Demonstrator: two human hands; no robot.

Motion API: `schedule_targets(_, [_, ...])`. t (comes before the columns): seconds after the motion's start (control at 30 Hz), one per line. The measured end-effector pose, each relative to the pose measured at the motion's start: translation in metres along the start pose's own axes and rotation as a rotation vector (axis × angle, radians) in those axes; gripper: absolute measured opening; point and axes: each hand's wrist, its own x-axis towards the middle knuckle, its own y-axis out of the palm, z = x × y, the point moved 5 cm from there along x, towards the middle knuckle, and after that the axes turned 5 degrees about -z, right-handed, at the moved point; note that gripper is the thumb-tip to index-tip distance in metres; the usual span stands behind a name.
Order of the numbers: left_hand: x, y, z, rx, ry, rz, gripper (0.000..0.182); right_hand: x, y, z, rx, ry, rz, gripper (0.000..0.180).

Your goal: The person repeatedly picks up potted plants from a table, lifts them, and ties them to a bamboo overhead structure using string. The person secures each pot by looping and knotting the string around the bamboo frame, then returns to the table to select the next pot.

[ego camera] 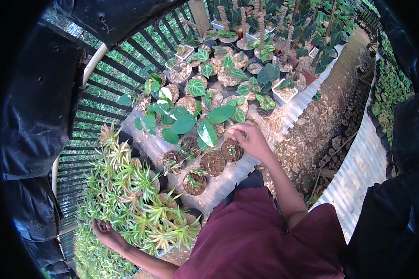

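Note:
My right hand (249, 137) is over the small pots, thumb and forefinger pinched together on what looks like a thin stem. Right beside its fingertips is a green-and-white variegated leaf (207, 132) of a broad-leaved plant (183, 124). Under the hand stands a round pot of brown soil with a small seedling (232, 150). More such pots are close by, one of bare-looking soil (213, 164) and one with a leafy seedling (195, 183). To the left, my left hand (106, 232) hovers at the spiky rosette plants (136, 195), fingers loosely curled, nothing visible in it.
Potted plants with pale-veined leaves (197, 87) crowd the bench beyond. Moss poles (261, 33) rise behind them. A white square pot (284, 92) and dry straw (274, 123) lie near the metal bench edge (300, 113). A slatted fence (104, 90) borders the left; a dirt path (321, 115) runs right.

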Motion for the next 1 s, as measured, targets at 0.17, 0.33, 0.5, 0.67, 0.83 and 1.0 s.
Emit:
schedule_targets(0.17, [-0.005,-0.030,0.005,0.115,0.026,-0.065,0.029,0.023,0.000,-0.002,0.389,0.123,-0.043,0.025])
schedule_targets(0.33, [-0.010,-0.043,0.008,0.032,-0.049,0.003,0.016,0.033,0.010,0.006,0.703,0.304,-0.077,0.022])
schedule_targets(0.5, [-0.017,-0.061,0.012,0.070,-0.110,0.062,0.013,0.033,0.019,0.013,0.692,0.335,0.010,0.025])
schedule_targets(0.67, [-0.023,-0.095,0.020,-0.004,-0.114,-0.108,0.012,0.033,0.019,0.018,0.376,0.232,0.149,0.022])
schedule_targets(0.83, [-0.032,-0.124,0.039,0.074,-0.095,-0.183,0.011,0.030,0.013,0.084,0.323,0.134,0.184,0.014])
schedule_targets(1.0, [-0.041,-0.146,0.109,0.330,-0.240,0.075,0.030,-0.019,0.018,0.207,0.380,0.117,0.667,0.025])
